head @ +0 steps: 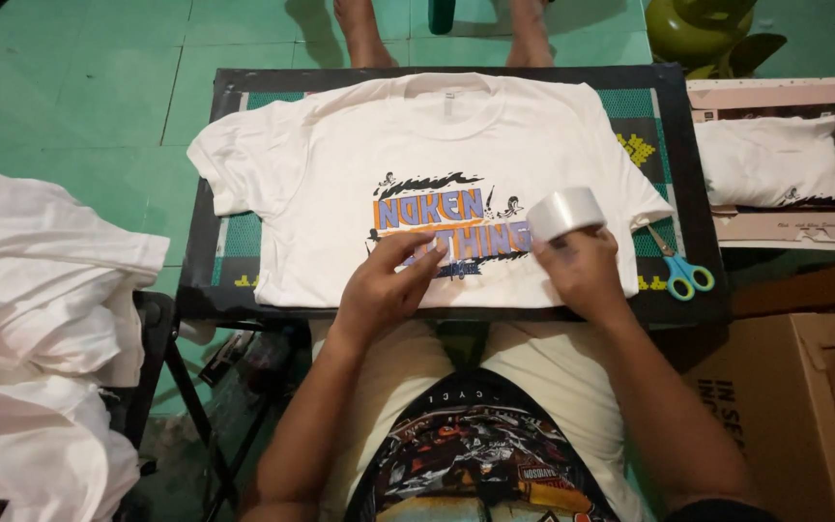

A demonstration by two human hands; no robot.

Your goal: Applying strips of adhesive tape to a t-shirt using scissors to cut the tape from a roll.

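While white t-shirt [340, 184] lies flat on board [693, 193], right hand [582, 275] grips tape roll [565, 213]; left hand [384, 285] fingers pinch tape end on print.

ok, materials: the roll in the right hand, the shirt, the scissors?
Roll: looks like clear plastic tape, glossy, pale sheen on its side. Shirt: white knit fabric, matte, soft creases, printed graphic on the chest. Scissors: blue handles, likely plastic; blades grey, probably metal. The right hand grips the roll.
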